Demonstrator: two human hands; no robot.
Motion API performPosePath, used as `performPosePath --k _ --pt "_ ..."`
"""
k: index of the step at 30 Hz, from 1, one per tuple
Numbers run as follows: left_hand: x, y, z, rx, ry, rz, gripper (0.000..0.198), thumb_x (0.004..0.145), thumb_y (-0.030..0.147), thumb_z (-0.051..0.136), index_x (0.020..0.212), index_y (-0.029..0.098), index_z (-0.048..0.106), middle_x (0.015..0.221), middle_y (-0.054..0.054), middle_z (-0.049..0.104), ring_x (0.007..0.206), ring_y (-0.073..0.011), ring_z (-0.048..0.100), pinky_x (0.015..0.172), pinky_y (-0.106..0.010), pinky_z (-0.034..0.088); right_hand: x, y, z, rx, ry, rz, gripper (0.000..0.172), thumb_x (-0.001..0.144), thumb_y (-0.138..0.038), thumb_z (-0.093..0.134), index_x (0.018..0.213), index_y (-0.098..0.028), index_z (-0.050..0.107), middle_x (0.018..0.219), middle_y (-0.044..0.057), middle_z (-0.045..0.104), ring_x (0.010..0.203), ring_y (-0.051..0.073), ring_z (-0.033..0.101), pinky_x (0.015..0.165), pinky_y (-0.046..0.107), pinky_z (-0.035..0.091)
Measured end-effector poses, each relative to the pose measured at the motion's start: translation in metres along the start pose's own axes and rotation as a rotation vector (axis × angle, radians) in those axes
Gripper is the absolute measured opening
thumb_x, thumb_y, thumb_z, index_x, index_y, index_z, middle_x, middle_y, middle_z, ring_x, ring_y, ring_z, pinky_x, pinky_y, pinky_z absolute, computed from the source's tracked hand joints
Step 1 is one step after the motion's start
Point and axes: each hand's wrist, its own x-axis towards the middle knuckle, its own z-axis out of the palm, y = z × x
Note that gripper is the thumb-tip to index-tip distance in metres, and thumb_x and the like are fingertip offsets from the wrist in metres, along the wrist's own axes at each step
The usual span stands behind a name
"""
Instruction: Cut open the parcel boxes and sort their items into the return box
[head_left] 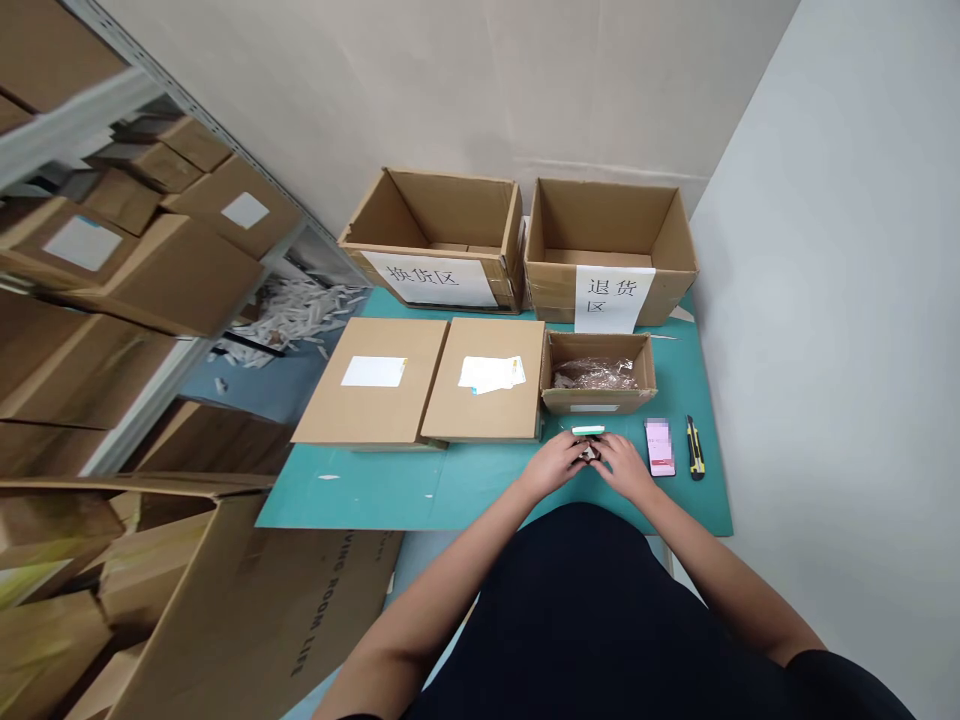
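Teal-green work mat [360,490] fills my remote feed, pushed against pale walls. Nearest me, the left hand [553,465] and right hand [622,465] meet at the middle of the mat, fingers curled inward and closed together around a small dark, glinting item [589,453], most of which they hide. The work in hand looks like close handling of that item; I can't make out more. Just beyond the hands lies a slim white strip with a green edge [588,430], and I can't tell whether it touches them. To the right sit a smartphone with a pink-lit screen [660,447] and a yellow-and-black utility knife [694,447]. Ahead, a small open cardboard box [592,400] holds a clear plastic bag [596,375] of brownish contents. Left of it lie a flat closed cardboard carton [375,410] and a second flat carton [480,420], both topped with white labels. Farthest, two large open cardboard cartons [442,210] [600,215] carry paper signs [430,280] [606,298] reading 换货区 and 退货区.
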Motion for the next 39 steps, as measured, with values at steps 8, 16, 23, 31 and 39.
performPosePath --k 8,16,23,31,39 --pt "-0.016 0.008 0.013 -0.123 0.269 -0.199 0.032 0.095 0.022 0.051 0.125 0.024 0.062 0.128 -0.01 0.06 0.12 -0.0224 0.06 0.104 -0.043 0.052 -0.001 -0.006 0.015 0.227 0.238 0.056 0.038 0.098 -0.019 0.042 0.13 -0.024 0.061 0.127 0.012 0.06 0.121 0.027 0.058 0.106 0.047 0.048" --pt "-0.004 0.002 0.027 -0.174 0.268 -0.382 0.009 0.085 0.015 0.059 0.091 0.021 0.058 0.095 -0.003 0.061 0.094 -0.02 0.062 0.086 -0.038 0.055 0.009 -0.005 0.036 0.315 0.264 0.275 0.015 0.09 -0.018 0.048 0.098 -0.023 0.059 0.098 0.008 0.063 0.095 0.025 0.063 0.087 0.04 0.054" --pt "-0.003 -0.009 0.029 -0.123 0.306 -0.429 0.034 0.077 0.018 0.069 0.108 0.021 0.056 0.108 -0.006 0.061 0.104 -0.0239 0.062 0.093 -0.044 0.053 0.01 0.003 0.045 0.279 0.383 0.32 0.026 0.084 -0.019 0.058 0.108 -0.024 0.052 0.106 0.009 0.058 0.103 0.028 0.059 0.092 0.047 0.051" --pt "-0.004 -0.006 0.015 -0.188 0.132 -0.269 0.047 0.083 0.004 0.052 0.125 0.024 0.061 0.134 -0.009 0.061 0.126 -0.0229 0.059 0.1 -0.041 0.055 0.006 0.01 0.026 0.399 0.259 0.224 0.058 0.077 -0.005 0.05 0.131 -0.025 0.052 0.126 0.011 0.056 0.113 0.025 0.061 0.093 0.042 0.055" --pt "-0.025 -0.003 0.013 -0.203 0.097 -0.261 0.038 0.093 0.02 0.053 0.129 0.025 0.063 0.148 -0.01 0.054 0.136 -0.0239 0.052 0.115 -0.047 0.043 -0.007 0.014 0.017 0.38 0.178 0.127 0.043 0.09 -0.009 0.041 0.118 -0.026 0.068 0.132 0.009 0.061 0.126 0.023 0.059 0.108 0.046 0.048"
